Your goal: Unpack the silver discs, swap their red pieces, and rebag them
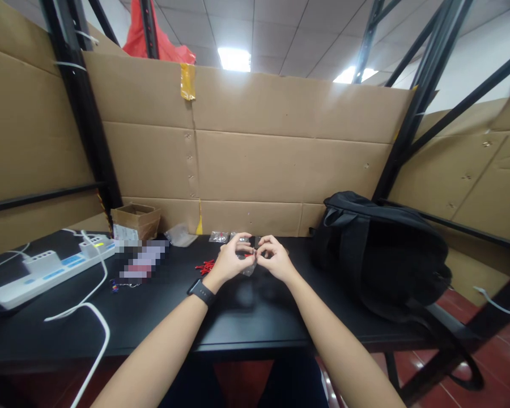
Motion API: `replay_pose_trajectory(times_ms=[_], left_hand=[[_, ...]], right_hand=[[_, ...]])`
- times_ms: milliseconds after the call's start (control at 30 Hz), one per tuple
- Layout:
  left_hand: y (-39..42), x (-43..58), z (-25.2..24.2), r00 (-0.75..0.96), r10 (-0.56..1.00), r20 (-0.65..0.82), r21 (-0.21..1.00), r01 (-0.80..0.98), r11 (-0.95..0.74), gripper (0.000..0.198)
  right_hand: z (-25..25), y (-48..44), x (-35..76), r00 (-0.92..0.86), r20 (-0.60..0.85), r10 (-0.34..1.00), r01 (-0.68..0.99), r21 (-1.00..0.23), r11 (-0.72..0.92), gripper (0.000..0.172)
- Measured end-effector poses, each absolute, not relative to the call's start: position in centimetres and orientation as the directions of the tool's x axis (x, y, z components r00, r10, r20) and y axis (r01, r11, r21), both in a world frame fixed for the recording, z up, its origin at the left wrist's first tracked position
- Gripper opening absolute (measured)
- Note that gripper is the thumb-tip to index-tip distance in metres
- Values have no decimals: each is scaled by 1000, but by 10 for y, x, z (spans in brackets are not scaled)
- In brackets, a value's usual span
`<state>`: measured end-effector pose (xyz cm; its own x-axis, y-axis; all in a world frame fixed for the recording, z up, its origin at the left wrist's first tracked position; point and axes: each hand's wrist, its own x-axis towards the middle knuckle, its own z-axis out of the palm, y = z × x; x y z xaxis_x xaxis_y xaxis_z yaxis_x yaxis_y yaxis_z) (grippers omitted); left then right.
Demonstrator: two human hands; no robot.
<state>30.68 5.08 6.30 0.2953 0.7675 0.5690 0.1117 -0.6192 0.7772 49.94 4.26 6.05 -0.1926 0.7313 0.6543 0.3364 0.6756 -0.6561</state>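
Observation:
My left hand (234,258) and my right hand (273,258) meet above the middle of the black table, thumbs and fingers pinched close together. Between and just under the fingertips shows a small clear plastic bag (249,268), its upper part pinched by both hands. A touch of red is visible near the left fingertips, too small to make out. Left of my left hand lies a loose pile of small red pieces (204,267). Behind the hands, a small clear packet (219,236) lies flat, and another is partly hidden by my left fingers.
A black backpack (378,255) stands on the right of the black table (161,323). Leftward are a small cardboard box (136,220), a crumpled clear bag (182,235), a white power strip (55,277) and a white cable (102,323). Cardboard panels (255,164) wall the back.

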Motion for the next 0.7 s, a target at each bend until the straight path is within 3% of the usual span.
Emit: replay_pose_trajectory(times_ms=[267, 467, 700], left_hand=[[63, 299, 60, 334, 797, 503, 860, -105, -499, 62], [62, 305, 55, 355, 796, 490, 871, -238, -430, 53], [69, 304, 52, 327, 780, 534, 844, -146, -516, 34]], right_hand=[[62, 45, 507, -159, 617, 771, 278, -721, 635, 7], [67, 33, 497, -265, 615, 743, 171, -728, 664, 58], [66, 33, 493, -246, 650, 719, 223, -684, 695, 52]])
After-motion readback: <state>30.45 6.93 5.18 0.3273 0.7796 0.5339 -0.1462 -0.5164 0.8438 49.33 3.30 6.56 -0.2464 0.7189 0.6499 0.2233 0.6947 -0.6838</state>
